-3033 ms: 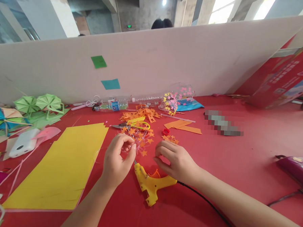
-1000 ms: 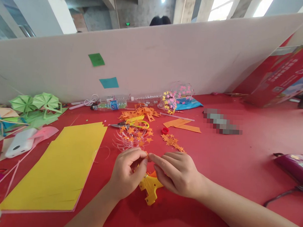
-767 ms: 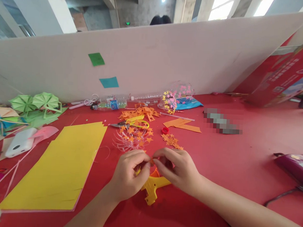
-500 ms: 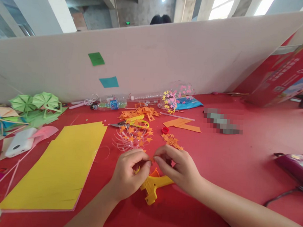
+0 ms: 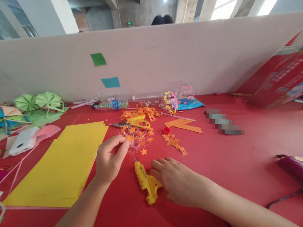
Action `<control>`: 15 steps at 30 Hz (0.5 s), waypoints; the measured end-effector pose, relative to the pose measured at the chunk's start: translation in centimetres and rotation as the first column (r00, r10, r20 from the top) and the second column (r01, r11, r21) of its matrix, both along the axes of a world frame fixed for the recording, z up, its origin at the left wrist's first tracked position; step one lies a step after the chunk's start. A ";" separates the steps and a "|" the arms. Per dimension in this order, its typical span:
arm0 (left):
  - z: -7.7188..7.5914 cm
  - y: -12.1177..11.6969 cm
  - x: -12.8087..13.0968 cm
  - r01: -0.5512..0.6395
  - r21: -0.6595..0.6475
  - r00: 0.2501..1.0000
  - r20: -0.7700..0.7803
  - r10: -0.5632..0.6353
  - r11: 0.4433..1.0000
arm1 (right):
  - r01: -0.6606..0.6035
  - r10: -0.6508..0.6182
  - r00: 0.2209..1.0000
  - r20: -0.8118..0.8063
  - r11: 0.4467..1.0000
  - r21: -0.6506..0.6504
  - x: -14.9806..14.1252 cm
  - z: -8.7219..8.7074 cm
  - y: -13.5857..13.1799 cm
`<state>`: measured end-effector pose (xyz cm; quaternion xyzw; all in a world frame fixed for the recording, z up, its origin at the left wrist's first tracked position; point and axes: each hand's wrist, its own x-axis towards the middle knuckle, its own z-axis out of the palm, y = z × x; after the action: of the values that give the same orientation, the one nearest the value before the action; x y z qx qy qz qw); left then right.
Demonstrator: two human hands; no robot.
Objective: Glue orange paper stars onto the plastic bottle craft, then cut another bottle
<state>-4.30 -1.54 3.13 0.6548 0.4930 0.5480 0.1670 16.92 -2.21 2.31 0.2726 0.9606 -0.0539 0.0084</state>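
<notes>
My left hand [image 5: 110, 159] is raised just above the red table, thumb and forefinger pinched on a small orange paper star [image 5: 130, 138]. It holds the star at the edge of a clear cut plastic piece [image 5: 136, 144] dotted with orange stars. My right hand [image 5: 176, 180] rests low on the table, its fingers closed over the handle of a yellow glue gun [image 5: 145, 179]. The gun's nozzle points toward the plastic piece, and its cord runs off under my forearm.
A yellow paper sheet [image 5: 65, 163] lies to the left. Behind the plastic piece are yellow-handled scissors [image 5: 133, 123], loose orange stars [image 5: 174, 141], a red ring [image 5: 166, 130], orange strips [image 5: 183, 125] and a water bottle [image 5: 111, 104]. Green folded paper [image 5: 37, 102] sits far left, a purple device [image 5: 296, 165] far right.
Both hands were pinching one small orange star together over the glue gun. Now my left hand has carried the star up to the plastic piece and my right has dropped onto the gun.
</notes>
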 end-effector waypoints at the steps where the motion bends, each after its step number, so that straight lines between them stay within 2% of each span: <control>1: 0.0 0.1 0.0 -0.002 -0.002 1.000 0.001 0.002 1.000 | -0.004 0.004 1.000 -0.014 1.000 -0.027 0.0 0.2 0.0; 5: 0.1 0.3 -0.2 -0.059 -0.014 0.998 0.025 0.059 0.998 | -0.070 0.027 0.974 -0.224 0.979 -0.189 0.4 1.9 0.1; 7: 0.2 0.4 -0.3 -0.096 -0.036 0.994 0.046 0.098 0.995 | -0.092 0.008 0.927 -0.374 0.974 -0.209 0.7 2.5 0.2; 9: 0.2 0.5 -0.3 -0.114 -0.061 0.991 0.057 0.117 0.992 | -0.077 -0.034 0.840 -0.541 0.981 -0.181 1.0 2.5 0.5; 12: 0.2 0.6 -0.1 -0.077 -0.082 0.996 0.043 0.080 0.994 | -0.001 -0.066 0.686 -0.724 0.996 -0.091 1.1 1.7 1.0; 15: 0.2 0.5 0.2 -0.020 -0.081 0.999 0.029 0.023 0.997 | 0.066 -0.078 0.632 -0.771 0.997 -0.047 1.1 1.2 1.3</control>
<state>-4.10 -1.07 3.31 0.6341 0.5191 0.5390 0.1947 18.02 -0.90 3.52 0.2616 0.8601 -0.1722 -0.4027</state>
